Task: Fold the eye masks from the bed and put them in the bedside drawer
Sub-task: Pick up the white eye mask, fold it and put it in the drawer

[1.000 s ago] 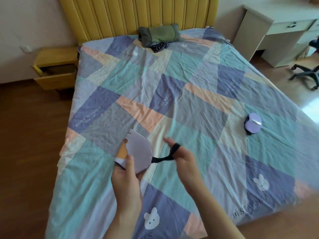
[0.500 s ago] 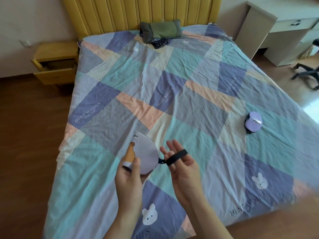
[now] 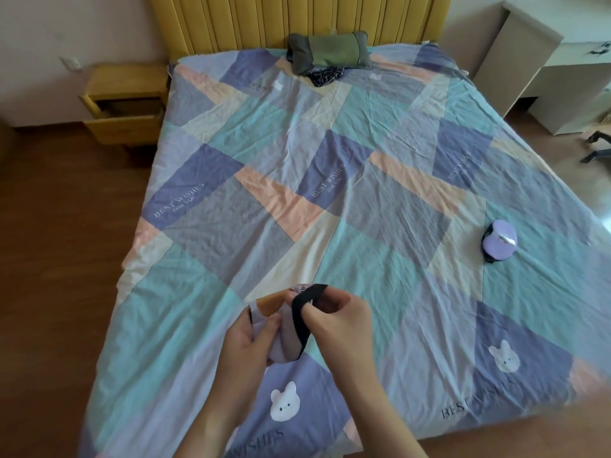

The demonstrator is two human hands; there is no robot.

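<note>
Held eye mask [image 3: 281,338]: a soft lavender fabric pad with an orange patch at its upper end, folded into a small rounded bundle; it is held above the near edge of the bed, between both hands.
Strap [image 3: 302,320]: a flat black elastic band, looped over the top of the bundle and running down its right side.
Left hand [image 3: 246,348]: cups the mask from the left, thumb pressed onto the lavender face and fingers curled behind it.
Right hand [image 3: 334,322]: fingers bent, pinching the black strap between thumb and fingertips at the top of the bundle.
Second eye mask [image 3: 499,240]: a purple rounded bundle with a black strap round it and a pale label on top; it lies on the right side of the bed, well apart from the hands.
Bedspread [image 3: 330,200]: thin, creased cotton in slanted patches of teal, purple, grey, peach and cream, printed with white rabbit faces and "BEST WISHES FOR YOU".
Pillow [image 3: 329,51]: small, olive-green with grey ends, against the headboard, with a dark patterned cloth under its front edge.
Headboard [image 3: 297,18]: mustard yellow, padded in vertical ribs.
Bedside drawer [image 3: 122,122]: light wood, pulled open, left of the bed's head.
Floor [image 3: 62,259]: dark brown wood boards.
Desk [image 3: 562,61]: white, at far right.
</note>
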